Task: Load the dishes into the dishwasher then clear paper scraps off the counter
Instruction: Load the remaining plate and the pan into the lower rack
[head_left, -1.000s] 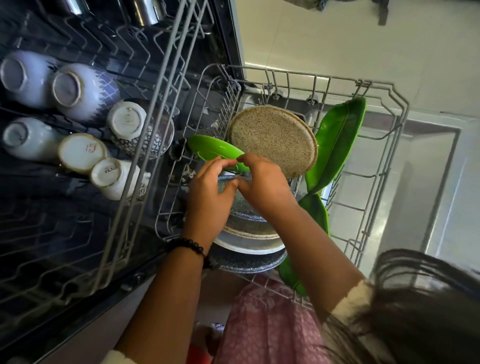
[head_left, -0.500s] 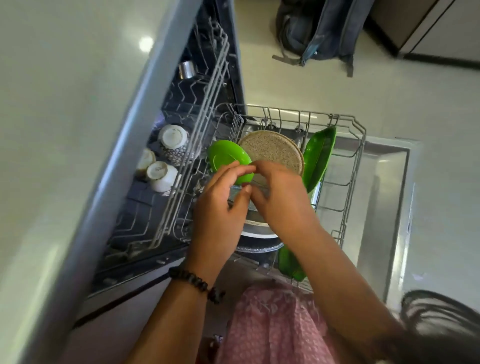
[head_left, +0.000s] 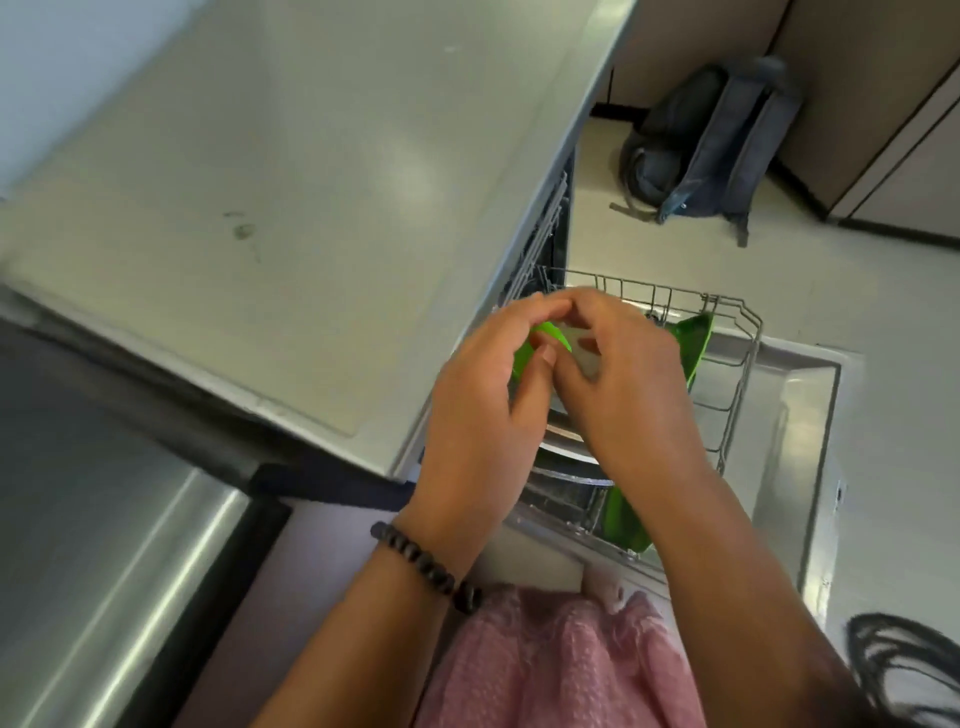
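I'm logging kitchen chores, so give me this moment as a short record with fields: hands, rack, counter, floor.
hands: left hand and right hand together above the rack, fingertips touching; whether they grip anything cannot be told
rack: grey wire dishwasher rack pulled out, holding a round bright green plastic bowl, a long green leaf-shaped dish and stacked plates
counter: pale grey countertop, no paper scraps visible
floor: dark blue backpack

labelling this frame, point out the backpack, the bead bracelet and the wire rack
backpack (head_left: 711, 150), head view, on its blue-grey front panel
bead bracelet (head_left: 423, 564), head view, on the dark beads across the left wrist
wire rack (head_left: 737, 364), head view, on its right side wall
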